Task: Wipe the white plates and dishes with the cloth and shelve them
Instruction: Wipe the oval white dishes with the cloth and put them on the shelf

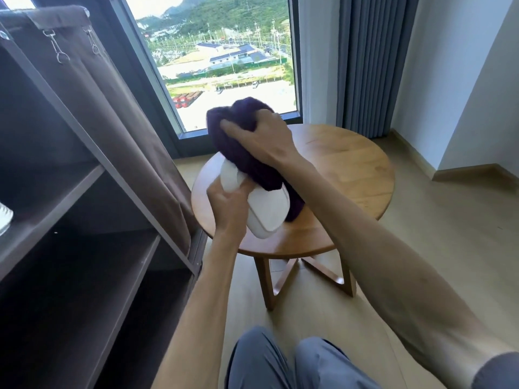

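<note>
Far left, 9 o'clock: dark brown fabric shelf unit (84, 209) with open tiers; its curtain front (112, 113) is drawn aside and hangs on metal clips. On a tier at the left edge, a sliver of a white dish (5, 221), mostly cut off by the frame.

Centre, 12 o'clock: window (222, 57) looking over buildings and green hills.

Just below centre: left hand (230, 204) grips a white dish (261, 211) by its near edge, fingers curled round the rim, dish tilted with its underside toward the camera. It is held in the air above the left part of the round wooden table (351, 169), not resting on it.

Right hand (261, 138), at 12 o'clock from the dish, clenches a dark purple cloth (241, 144). The cloth is bunched under the palm and drapes over the far side of the dish, touching it, with one end hanging below the dish at its right.

Right, 1 to 2 o'clock: grey curtain (368, 63) beside the window, then a white wall (463, 80).

Bottom, 6 o'clock: the person's knees in grey-blue trousers (280, 363), over a pale wood floor (421, 234).
</note>
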{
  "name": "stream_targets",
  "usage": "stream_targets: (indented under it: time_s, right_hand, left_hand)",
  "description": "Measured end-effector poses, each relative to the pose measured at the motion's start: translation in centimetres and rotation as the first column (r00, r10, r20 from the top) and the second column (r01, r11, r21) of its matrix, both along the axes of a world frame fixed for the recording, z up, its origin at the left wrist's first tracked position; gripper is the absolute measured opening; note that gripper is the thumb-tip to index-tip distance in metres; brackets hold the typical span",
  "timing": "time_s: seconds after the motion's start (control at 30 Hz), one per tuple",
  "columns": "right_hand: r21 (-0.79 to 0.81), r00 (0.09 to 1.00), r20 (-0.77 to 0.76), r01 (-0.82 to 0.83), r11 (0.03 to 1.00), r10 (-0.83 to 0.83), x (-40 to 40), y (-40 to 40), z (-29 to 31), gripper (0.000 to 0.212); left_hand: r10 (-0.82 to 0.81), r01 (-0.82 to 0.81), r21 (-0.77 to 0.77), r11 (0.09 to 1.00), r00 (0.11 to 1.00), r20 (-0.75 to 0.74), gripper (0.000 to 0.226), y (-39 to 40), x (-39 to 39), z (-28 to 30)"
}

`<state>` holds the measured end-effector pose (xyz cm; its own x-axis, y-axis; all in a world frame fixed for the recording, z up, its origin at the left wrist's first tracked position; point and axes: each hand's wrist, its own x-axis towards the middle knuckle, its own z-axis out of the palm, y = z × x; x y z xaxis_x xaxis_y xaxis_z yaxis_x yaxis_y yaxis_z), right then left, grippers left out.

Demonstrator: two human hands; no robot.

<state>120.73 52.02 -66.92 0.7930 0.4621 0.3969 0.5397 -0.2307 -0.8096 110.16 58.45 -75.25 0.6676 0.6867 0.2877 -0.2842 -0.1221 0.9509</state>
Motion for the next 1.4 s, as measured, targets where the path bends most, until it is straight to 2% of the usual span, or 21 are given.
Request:
stream_targets:
  time_s: [0.07,0.13,0.2,0.23,0.33,0.47,0.6,0.67,0.73,0.8,0.83,0.9,0.97,1.0,1.07,1.1,1.17,1.23,1.27,1.4]
  right_hand:
    - [-0.07,1.0,0.002,-0.028,0.997,0.028,1.0,0.1,0.3,0.037]
    - [0.029,0.966,-0.241,-0.088,0.996,0.092,2.2,0.1,0.2,0.051]
    - [0.135,0.863,-0.483,-0.093,0.986,0.147,2.9,-0.3,-0.6,0.063]
    - [0.158,0.827,-0.542,-0.075,0.985,0.15,3.2,-0.2,-1.3,0.062]
    - [0.172,0.787,-0.606,-0.01,0.985,0.113,3.4,0.3,-3.4,0.056]
    - [0.122,0.783,-0.619,0.01,0.992,0.068,3.1,0.4,-6.2,0.065]
    - [0.139,0.732,-0.678,0.039,0.99,0.067,2.9,-0.2,-8.4,0.079]
    - [0.125,0.755,-0.654,0.051,0.991,0.044,3.1,-0.8,-8.4,0.071]
    - [0.095,0.829,-0.558,0.024,0.995,0.034,3.3,-1.6,-7.3,0.051]
    - [-0.024,0.941,-0.336,-0.05,0.998,0.039,3.6,-2.6,-5.5,0.029]
    - [-0.113,0.976,-0.208,-0.086,0.99,0.061,3.6,-2.8,-4.6,0.026]
    - [-0.265,0.995,-0.024,-0.096,0.96,0.093,3.1,-2.6,-2.9,0.036]
    - [-0.314,0.996,0.058,-0.042,0.949,0.064,2.6,-1.8,-1.9,0.043]
    - [-0.314,0.995,0.089,-0.012,0.949,0.042,2.5,-1.5,-1.7,0.046]
    - [-0.243,0.994,0.106,0.03,0.97,-0.005,2.4,-1.5,-1.6,0.048]
    - [-0.171,0.998,0.062,0.029,0.985,-0.019,2.6,-1.7,-1.9,0.047]
    - [0.039,0.987,-0.163,-0.006,0.999,0.012,3.2,-2.2,-2.7,0.042]
    - [0.254,0.892,-0.436,-0.004,0.967,0.118,3.6,-2.9,-3.7,0.04]
    - [0.328,0.841,-0.518,0.026,0.944,0.157,3.8,-3.0,-4.4,0.036]
    - [0.523,0.685,-0.68,0.203,0.828,0.262,3.1,-2.2,-7.2,0.022]
  left_hand:
    - [0.004,-0.004,-0.013,1.0,0.999,0.034,0.025,0.5,0.4,0.8]
    - [0.01,-0.007,-0.041,0.999,0.997,0.079,0.026,0.9,0.4,1.4]
    - [0.043,-0.032,-0.09,0.995,0.991,0.123,0.026,1.1,0.5,1.8]
    - [0.066,-0.051,-0.11,0.993,0.988,0.138,0.026,1.2,0.6,1.8]
    - [0.101,-0.081,-0.145,0.986,0.986,0.135,0.024,0.7,0.7,1.6]
    - [0.177,-0.126,-0.258,0.958,0.967,0.185,0.025,1.2,0.2,1.7]
    - [0.179,-0.137,-0.234,0.962,0.97,0.165,0.028,1.9,0.1,2.1]
    - [0.093,-0.073,-0.214,0.974,0.992,0.082,0.03,1.9,-0.7,2.2]
    - [-0.036,0.035,-0.122,0.992,0.999,-0.002,0.041,3.2,-2.1,3.0]
    - [-0.106,0.114,0.056,0.992,0.987,-0.117,0.046,5.0,-3.4,4.8]
    - [-0.118,0.151,0.151,0.977,0.972,-0.205,0.045,5.8,-3.9,5.9]
    - [-0.139,0.3,0.31,0.902,0.883,-0.448,0.046,6.6,-4.0,7.8]
    - [-0.161,0.468,0.334,0.818,0.744,-0.648,0.045,6.4,-3.4,8.5]
    - [-0.146,0.494,0.333,0.803,0.705,-0.694,0.042,6.0,-3.1,8.4]
    - [-0.096,0.454,0.385,0.803,0.737,-0.669,0.028,5.6,-2.7,7.9]
    - [-0.091,0.432,0.409,0.804,0.769,-0.633,0.024,5.6,-2.6,7.5]
    - [-0.112,0.381,0.395,0.836,0.823,-0.557,0.03,5.7,-3.0,6.6]
    - [-0.136,0.296,0.296,0.908,0.878,-0.459,0.041,5.8,-3.4,5.6]
    - [-0.144,0.26,0.246,0.934,0.902,-0.406,0.042,5.7,-3.5,5.1]
    - [-0.108,0.118,0.038,0.992,0.973,-0.203,0.026,3.5,-2.4,3.0]
